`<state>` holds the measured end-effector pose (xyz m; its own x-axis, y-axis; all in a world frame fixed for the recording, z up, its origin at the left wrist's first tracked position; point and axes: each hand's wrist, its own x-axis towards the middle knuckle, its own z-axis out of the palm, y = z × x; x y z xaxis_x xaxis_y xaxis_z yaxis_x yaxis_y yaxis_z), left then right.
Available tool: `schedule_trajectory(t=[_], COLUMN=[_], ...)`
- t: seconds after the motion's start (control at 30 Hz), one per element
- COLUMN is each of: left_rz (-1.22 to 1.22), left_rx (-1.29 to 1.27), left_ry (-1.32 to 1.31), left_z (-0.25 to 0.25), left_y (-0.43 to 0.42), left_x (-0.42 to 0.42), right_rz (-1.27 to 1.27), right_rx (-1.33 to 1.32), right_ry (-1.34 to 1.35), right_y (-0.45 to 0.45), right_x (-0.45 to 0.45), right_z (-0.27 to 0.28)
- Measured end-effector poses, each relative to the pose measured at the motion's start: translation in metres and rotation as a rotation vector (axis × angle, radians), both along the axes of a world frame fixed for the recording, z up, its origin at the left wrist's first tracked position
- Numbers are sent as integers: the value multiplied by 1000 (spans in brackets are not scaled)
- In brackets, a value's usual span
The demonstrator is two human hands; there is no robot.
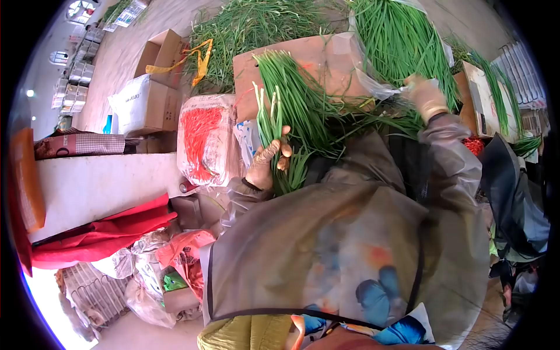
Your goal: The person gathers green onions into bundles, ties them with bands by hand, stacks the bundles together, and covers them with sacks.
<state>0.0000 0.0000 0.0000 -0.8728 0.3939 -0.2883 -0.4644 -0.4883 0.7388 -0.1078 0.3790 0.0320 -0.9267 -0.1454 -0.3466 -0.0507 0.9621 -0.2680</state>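
Observation:
My left hand point(267, 163), in a pale glove, is closed around a small bunch of chives point(269, 119), their pale cut ends pointing up. Just right of it, a larger heap of long green chives point(294, 87) lies across a brown cardboard sheet point(335, 52) in front of my lap. My right hand point(427, 98), also gloved, is smeared by motion beside clear plastic wrapping point(382, 87) at the lower edge of a big pile of chives point(402, 44). Whether its fingers hold any stalks or plastic cannot be made out.
Loose greens point(256, 26) cover the floor behind the cardboard. To the left stand a plastic-wrapped pack of red ties point(201, 131), an open carton point(157, 102) with a yellow strap point(201, 64), and a white tabletop point(105, 181). More chives point(496, 96) hang over a box at right.

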Motion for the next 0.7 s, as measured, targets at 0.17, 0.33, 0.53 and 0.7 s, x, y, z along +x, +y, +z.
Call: schedule_trajectory(t=[0.17, 0.33, 0.53, 0.7], left_rz=[-45, -170, 89, 138], left_rx=[39, -66, -14, -79], left_ry=[72, 49, -179, -223], left_z=[20, 27, 15, 5], left_y=[15, 35, 40, 46], left_x=[-13, -7, -12, -15], right_rz=[-208, -70, -145, -85], right_rx=[-995, -1246, -1084, -926], right_ry=[-72, -142, -74, -20], right_y=[-104, -160, -149, -135], right_x=[23, 11, 15, 16], right_z=[23, -5, -8, -25])
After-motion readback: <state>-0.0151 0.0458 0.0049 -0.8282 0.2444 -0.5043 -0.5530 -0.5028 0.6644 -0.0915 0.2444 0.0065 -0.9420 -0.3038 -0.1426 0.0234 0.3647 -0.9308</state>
